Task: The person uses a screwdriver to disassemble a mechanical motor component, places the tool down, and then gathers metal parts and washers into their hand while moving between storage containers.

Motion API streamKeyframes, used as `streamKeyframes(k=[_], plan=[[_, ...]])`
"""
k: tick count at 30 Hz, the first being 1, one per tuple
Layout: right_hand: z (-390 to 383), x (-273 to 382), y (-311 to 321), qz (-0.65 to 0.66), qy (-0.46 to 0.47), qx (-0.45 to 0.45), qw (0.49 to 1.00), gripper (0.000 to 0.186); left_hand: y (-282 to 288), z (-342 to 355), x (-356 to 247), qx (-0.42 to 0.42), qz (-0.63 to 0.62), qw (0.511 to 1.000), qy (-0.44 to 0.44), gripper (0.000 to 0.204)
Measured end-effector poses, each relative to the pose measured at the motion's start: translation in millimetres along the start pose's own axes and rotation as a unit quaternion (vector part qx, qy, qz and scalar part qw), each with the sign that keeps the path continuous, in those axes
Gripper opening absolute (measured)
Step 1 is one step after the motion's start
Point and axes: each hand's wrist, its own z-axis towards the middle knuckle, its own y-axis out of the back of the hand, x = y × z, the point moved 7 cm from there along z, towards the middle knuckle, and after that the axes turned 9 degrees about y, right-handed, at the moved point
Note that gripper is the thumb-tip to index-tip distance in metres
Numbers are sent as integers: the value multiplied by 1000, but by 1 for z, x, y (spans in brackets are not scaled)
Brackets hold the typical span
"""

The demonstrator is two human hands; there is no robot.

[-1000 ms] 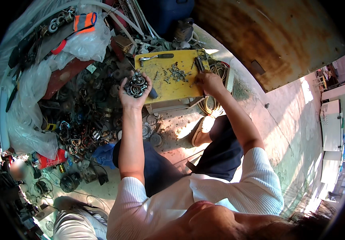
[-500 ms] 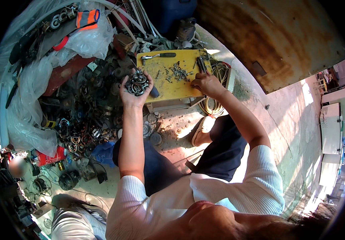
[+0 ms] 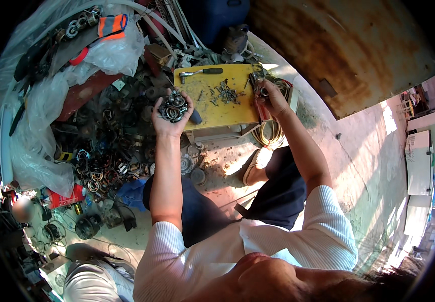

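My left hand (image 3: 171, 126) is palm up, its fingers curled around a dark, shiny metal machine part (image 3: 172, 106) with ring-like pieces. It hangs at the left edge of a yellow board (image 3: 202, 106). At the board's right side, my right hand (image 3: 275, 100) is closed with a small, dark metallic piece (image 3: 263, 91) at its fingertips; its exact kind is unclear. Just beside those fingers lie red-handled pliers (image 3: 261, 110). Several screws and small metal bits (image 3: 226, 94) are heaped mid-board. A ratchet wrench (image 3: 201, 72) rests along the far edge.
Piled machine parts (image 3: 111, 163) and clear plastic sheeting (image 3: 36, 146) fill the left. Coiled yellowish hose (image 3: 273, 136) lies by the board's right side. A rusty metal sheet (image 3: 348, 50) stands at the far right. Another person's light-coloured trouser leg (image 3: 94, 284) shows at lower left.
My right hand has shifted right and turned, uncovering the red plier handles, and a small metallic piece now shows at its fingers. My left hand still holds the metal machine part.
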Motion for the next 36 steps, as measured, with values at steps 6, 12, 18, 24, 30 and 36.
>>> streamKeyframes(k=[6,12,18,24,30,36], plan=[[10,-5,-5,383,-113,20,917,21,1,3,7,-20,-16,1000,1,33],[19,7,-25,554,-76,76,826,26,-1,1,4,4,-9,1000,5,34],[29,-7,-22,438,-63,-20,897,26,0,1,5,-14,-9,1000,-2,34],[46,1,-7,256,-104,-40,960,23,-2,-1,3,-1,-12,1000,0,34],[71,16,7,-507,-21,3,862,24,-3,-1,4,-19,-7,1000,-4,34],[79,9,-5,-758,83,140,631,20,-8,-5,5,-13,-11,1000,0,33]])
